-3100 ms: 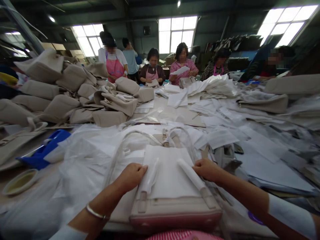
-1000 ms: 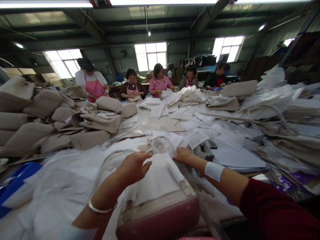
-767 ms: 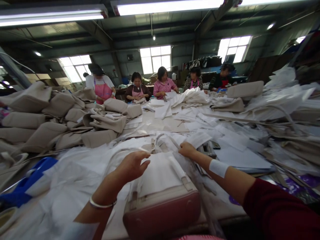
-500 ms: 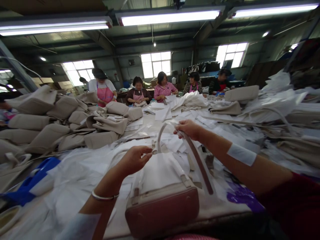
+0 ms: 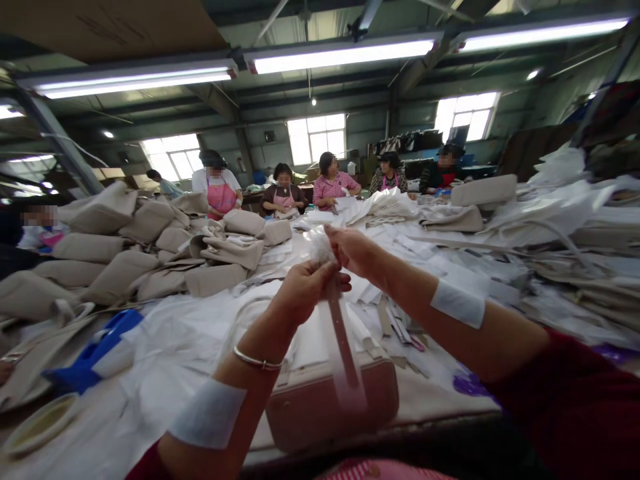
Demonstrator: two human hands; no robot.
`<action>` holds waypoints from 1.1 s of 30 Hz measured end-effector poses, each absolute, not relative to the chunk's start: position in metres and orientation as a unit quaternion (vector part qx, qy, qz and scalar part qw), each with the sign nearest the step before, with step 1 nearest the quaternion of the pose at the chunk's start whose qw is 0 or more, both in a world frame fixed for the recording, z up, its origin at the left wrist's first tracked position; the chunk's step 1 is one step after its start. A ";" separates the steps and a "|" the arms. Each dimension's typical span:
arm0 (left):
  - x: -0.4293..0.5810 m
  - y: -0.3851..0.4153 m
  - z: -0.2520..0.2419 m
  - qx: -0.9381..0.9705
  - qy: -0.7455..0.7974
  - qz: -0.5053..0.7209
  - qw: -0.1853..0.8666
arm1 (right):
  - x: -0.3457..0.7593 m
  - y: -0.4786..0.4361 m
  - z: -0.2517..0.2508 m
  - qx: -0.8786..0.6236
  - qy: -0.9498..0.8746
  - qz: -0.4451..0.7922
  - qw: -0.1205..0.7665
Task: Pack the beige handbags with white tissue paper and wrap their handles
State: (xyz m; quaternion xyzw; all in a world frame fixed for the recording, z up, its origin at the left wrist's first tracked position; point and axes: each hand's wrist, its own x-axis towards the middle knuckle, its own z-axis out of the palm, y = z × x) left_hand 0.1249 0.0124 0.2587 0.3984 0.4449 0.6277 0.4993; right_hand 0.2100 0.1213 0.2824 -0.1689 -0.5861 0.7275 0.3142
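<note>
A strap in a clear plastic sleeve (image 5: 345,353) hangs down in front of a handbag (image 5: 320,407), its brown side showing. My left hand (image 5: 305,290) is closed round the upper part of the sleeved strap. Just above and to the right, my right hand (image 5: 350,253) pinches the plastic near its top end, and the two hands touch or nearly touch. The bag lies at the table's near edge with its brown base facing me and white paper over its upper part.
Beige bags (image 5: 105,247) are heaped at the left, near a blue object (image 5: 100,353) and a tape roll (image 5: 43,423). White sheets (image 5: 385,207) and plastic wrap cover much of the table. Several people sit or stand across it; another person (image 5: 40,227) is at the far left.
My left hand has moved up and right and closed on the sleeved strap. My right hand has shifted left with the strap, which now hangs before the bag. The view has turned slightly left.
</note>
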 end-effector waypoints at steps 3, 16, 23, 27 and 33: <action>0.108 0.013 0.259 0.335 0.470 0.687 0.442 | 0.232 0.099 0.239 -0.151 -0.578 0.779 0.193; 0.119 0.038 0.246 0.296 0.447 0.751 0.386 | 0.230 0.070 0.225 -0.190 -0.580 0.758 0.231; 0.113 0.047 0.264 0.280 0.429 0.739 0.438 | 0.243 0.067 0.223 -0.218 -0.629 0.708 0.235; 0.101 0.071 0.294 0.216 0.402 0.759 0.464 | 0.272 0.065 0.218 -0.240 -0.670 0.661 0.237; 0.098 0.104 0.294 0.164 0.387 0.765 0.489 | 0.305 0.059 0.208 -0.269 -0.661 0.670 0.205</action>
